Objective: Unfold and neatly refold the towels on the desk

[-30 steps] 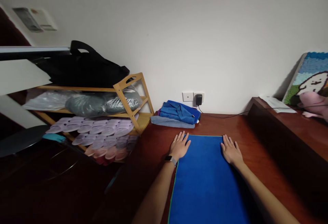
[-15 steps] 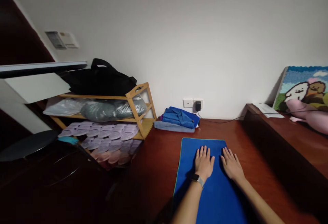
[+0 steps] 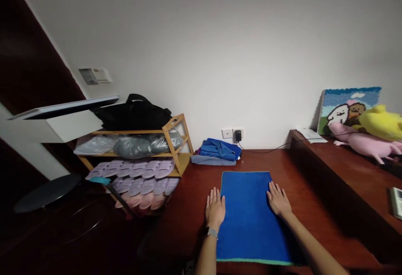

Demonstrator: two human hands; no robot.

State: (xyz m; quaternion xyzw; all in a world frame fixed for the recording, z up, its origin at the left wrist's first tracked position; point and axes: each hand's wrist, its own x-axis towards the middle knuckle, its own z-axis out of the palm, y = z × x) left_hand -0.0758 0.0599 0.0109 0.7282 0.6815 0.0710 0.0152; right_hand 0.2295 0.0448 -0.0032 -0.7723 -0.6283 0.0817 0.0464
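A blue towel (image 3: 246, 218) with a green edge lies spread flat on the reddish-brown table (image 3: 185, 208). My left hand (image 3: 215, 209), with a watch at the wrist, rests open and flat along the towel's left edge, mostly on the wood. On the opposite side my right hand (image 3: 279, 199) lies open, palm down, over the towel's right edge. Neither hand grips anything. Behind the towel, near the wall, is a pile of folded blue cloths (image 3: 218, 150).
A wooden rack (image 3: 177, 157) with slippers (image 3: 130, 169), plastic-wrapped bundles and a black bag (image 3: 135, 113) stands left of the table. A black plug (image 3: 238, 136) sits in the wall socket. On the raised ledge at right are a pink plush toy (image 3: 361, 141) and a yellow one (image 3: 381, 122).
My left hand has moved left, from the middle of the towel to its left edge. My right hand stays by the right edge. The view has shifted, showing the towel's near edge.
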